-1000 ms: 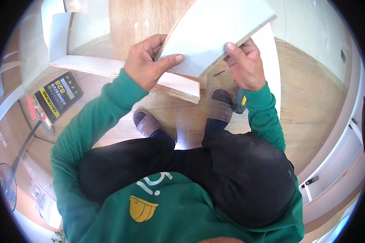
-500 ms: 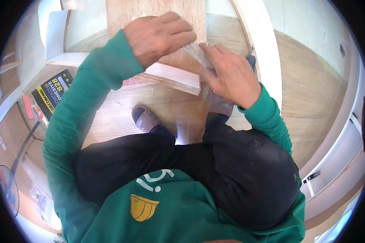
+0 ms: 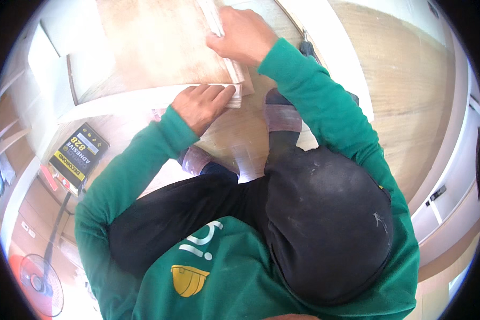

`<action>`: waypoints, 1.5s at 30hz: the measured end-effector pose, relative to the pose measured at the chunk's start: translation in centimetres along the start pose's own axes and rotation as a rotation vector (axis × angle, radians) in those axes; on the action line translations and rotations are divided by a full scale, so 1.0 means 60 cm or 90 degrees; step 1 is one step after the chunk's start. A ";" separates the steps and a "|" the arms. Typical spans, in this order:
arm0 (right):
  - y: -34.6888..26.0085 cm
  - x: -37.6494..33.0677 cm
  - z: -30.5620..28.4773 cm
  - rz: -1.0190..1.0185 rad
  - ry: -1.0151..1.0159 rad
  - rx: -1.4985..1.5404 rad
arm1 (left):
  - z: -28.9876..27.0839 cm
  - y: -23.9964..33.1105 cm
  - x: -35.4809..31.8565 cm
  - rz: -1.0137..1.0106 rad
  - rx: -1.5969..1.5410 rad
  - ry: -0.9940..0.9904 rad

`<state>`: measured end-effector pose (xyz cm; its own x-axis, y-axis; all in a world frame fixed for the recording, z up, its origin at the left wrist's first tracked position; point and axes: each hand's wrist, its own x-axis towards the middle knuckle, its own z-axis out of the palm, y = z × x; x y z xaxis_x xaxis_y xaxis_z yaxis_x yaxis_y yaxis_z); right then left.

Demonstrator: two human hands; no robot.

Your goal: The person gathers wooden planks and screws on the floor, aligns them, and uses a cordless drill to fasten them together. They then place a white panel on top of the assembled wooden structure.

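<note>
A brown plywood panel lies on the floor ahead of me. Along its near edge runs a long white-faced wooden board. My left hand is closed over that board close to its right end, fingers curled across the top. Further off, a narrow pale wooden strip lies along the panel's right edge. My right hand is closed on this strip from its outer side, thumb toward the panel. The near end of the strip comes close to the board's right end; I cannot tell if they touch.
A black and yellow box-shaped container stands at the left, with a fan below it. White panels stand at the far left. A dark-handled tool lies beside a long white board on the right.
Both hands held a strip in the air over the panel; now they are apart. The left has come down onto the near board, the right onto the right-edge strip. My view has shifted.
</note>
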<state>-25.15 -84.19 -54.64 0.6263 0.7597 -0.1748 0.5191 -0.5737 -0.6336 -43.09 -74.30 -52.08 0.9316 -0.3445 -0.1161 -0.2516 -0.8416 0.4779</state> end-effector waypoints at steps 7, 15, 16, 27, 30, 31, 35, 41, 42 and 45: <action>0.019 0.009 -0.027 -0.035 -0.127 0.083 | 0.004 -0.033 -0.031 0.013 0.017 0.039; -0.013 0.011 -0.024 0.015 -0.043 0.122 | -0.004 -0.046 -0.025 -0.048 0.072 0.026; -0.005 0.016 -0.014 0.002 -0.030 0.131 | -0.006 -0.044 -0.029 -0.053 0.076 0.034; 0.013 0.014 0.025 0.089 -0.036 0.334 | -0.005 -0.056 -0.022 -0.038 0.040 0.061; 0.022 0.019 0.016 0.023 -0.018 0.313 | 0.035 -0.075 -0.018 0.011 -0.081 0.139; 0.026 0.020 0.008 -0.003 -0.015 0.256 | 0.035 -0.080 -0.020 0.000 -0.073 0.126; 0.041 0.033 -0.031 0.029 -0.022 0.138 | 0.000 -0.053 -0.026 -0.041 -0.054 0.157; 0.050 0.000 -0.060 0.019 0.095 0.255 | -0.017 -0.053 -0.027 -0.042 -0.066 0.132; 0.057 0.003 -0.060 0.027 0.096 0.239 | -0.022 -0.054 -0.026 -0.046 -0.058 0.132; 0.062 -0.004 -0.060 0.038 0.098 0.262 | -0.040 -0.060 -0.018 -0.069 -0.070 0.131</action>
<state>-21.26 -87.59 -54.23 0.7436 0.6568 -0.1253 0.2246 -0.4219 -0.8784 -42.54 -69.92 -51.57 0.9883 -0.1528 0.0023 -0.1273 -0.8148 0.5656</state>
